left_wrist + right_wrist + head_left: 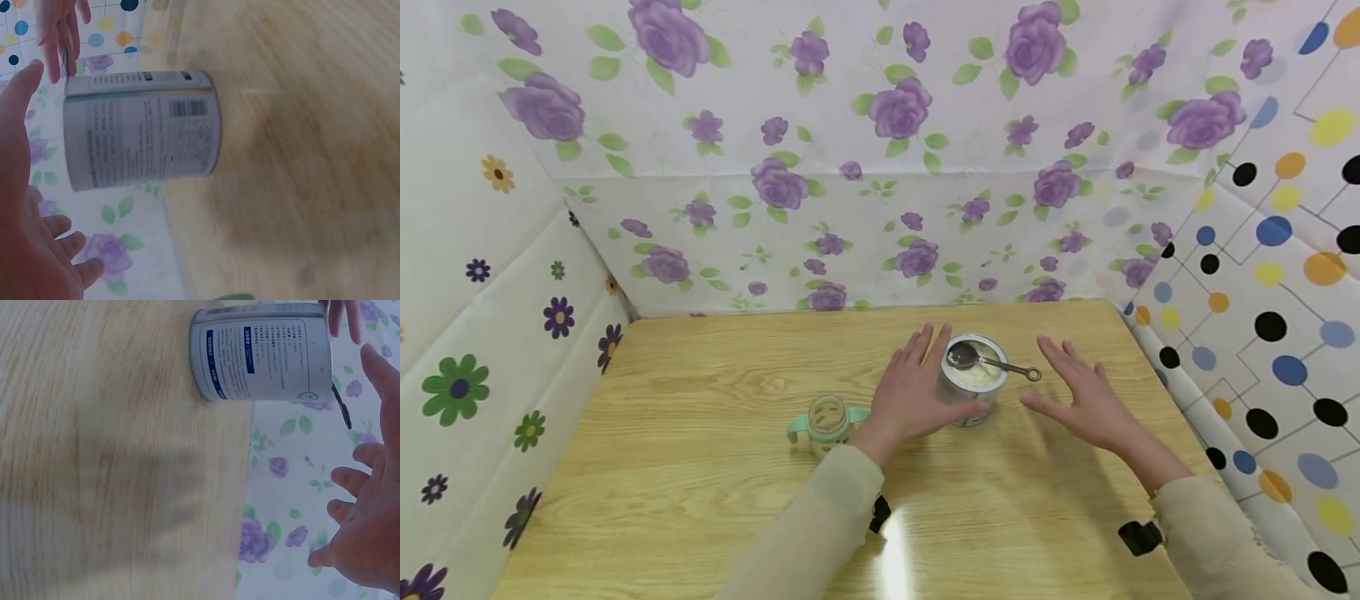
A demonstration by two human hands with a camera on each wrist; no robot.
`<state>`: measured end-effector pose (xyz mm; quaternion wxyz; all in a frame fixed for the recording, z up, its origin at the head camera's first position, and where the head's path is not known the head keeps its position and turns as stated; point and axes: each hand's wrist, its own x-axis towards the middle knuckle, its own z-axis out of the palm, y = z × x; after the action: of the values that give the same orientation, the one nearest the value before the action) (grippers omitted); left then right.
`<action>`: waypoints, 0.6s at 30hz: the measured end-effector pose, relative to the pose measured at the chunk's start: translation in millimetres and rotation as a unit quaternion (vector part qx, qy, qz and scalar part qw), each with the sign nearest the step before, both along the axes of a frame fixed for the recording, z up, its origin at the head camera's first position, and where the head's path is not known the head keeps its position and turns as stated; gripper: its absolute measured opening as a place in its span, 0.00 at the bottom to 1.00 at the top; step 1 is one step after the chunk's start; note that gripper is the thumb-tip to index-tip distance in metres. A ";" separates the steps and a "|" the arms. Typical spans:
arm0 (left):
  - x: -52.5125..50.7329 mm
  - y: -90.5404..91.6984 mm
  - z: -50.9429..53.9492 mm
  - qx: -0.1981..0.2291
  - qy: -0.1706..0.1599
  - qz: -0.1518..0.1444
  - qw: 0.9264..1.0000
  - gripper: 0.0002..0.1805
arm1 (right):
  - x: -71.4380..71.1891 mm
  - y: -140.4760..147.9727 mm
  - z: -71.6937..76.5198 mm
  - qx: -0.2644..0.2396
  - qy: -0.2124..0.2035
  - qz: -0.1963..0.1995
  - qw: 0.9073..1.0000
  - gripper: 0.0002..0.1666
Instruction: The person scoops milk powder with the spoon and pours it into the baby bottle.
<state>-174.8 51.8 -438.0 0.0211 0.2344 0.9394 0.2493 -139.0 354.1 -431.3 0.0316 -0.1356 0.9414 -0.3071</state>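
An uncovered can [951, 395] of pale powder stands on the wooden table, its printed label facing both wrist cameras. Across its top lies a metal spoon [997, 362], bowl over the powder and ringed handle end jutting past the right rim. My left hand [917, 396] hovers at the can's left side with fingers spread; whether it touches the can I cannot tell. To the can's right, my right hand [1086, 400] is held apart from it, fingers extended and holding nothing. A baby bottle [828, 418] with mint-green handles stands left of my left hand, partly hidden by the wrist.
The wooden table [700, 467] ends at a wall of purple-flowered cloth [850, 208] at the back. Flower-printed cloth [512, 400] closes the left side, and dotted cloth [1285, 333] the right. Table surface stretches left of the bottle.
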 end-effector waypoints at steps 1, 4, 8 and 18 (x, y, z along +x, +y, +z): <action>0.4 1.7 -2.3 0.006 -0.001 0.004 1.000 0.69 | -0.7 -0.7 -1.7 -0.009 -0.005 -0.001 1.000 0.57; 1.3 6.2 -10.0 0.029 -0.013 0.020 0.999 0.72 | -2.2 -2.9 -6.7 -0.033 -0.024 -0.009 0.999 0.55; 2.7 9.4 -19.2 0.083 -0.040 0.037 0.995 0.75 | -1.5 -4.5 -12.7 -0.044 -0.055 -0.039 0.997 0.54; 2.8 18.6 -40.2 0.214 -0.110 0.085 0.967 0.75 | 1.1 -5.2 -18.4 -0.073 -0.107 -0.075 0.989 0.50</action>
<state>-172.0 70.4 -478.1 0.0522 0.1238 0.8726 0.4696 -138.0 348.9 -449.7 0.0988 -0.0333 0.9154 -0.3888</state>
